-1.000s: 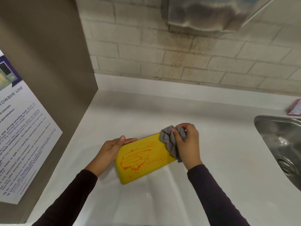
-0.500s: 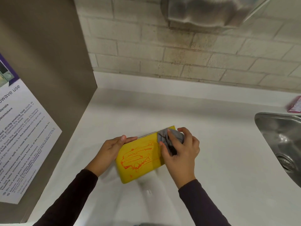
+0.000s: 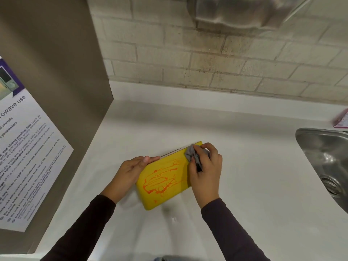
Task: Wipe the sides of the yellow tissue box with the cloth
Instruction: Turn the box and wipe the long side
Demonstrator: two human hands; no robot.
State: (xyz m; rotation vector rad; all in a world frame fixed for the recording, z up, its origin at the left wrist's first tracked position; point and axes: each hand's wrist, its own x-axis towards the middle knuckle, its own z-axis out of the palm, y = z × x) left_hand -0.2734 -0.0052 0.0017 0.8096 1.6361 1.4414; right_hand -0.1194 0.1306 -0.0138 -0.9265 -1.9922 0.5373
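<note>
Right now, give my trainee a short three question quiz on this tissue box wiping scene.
1. True or false: the left hand steadies the yellow tissue box while the other hand wipes.
2. Which hand presses the grey cloth on the box? A) left B) right C) neither
3. Fill the gap: the orange smear on the box's face is ____ wiped off.

Key: 1 true. 2 B, the right hand bunches the cloth at the box's right end. 3 not yet; the smear shows beside the cloth.
</note>
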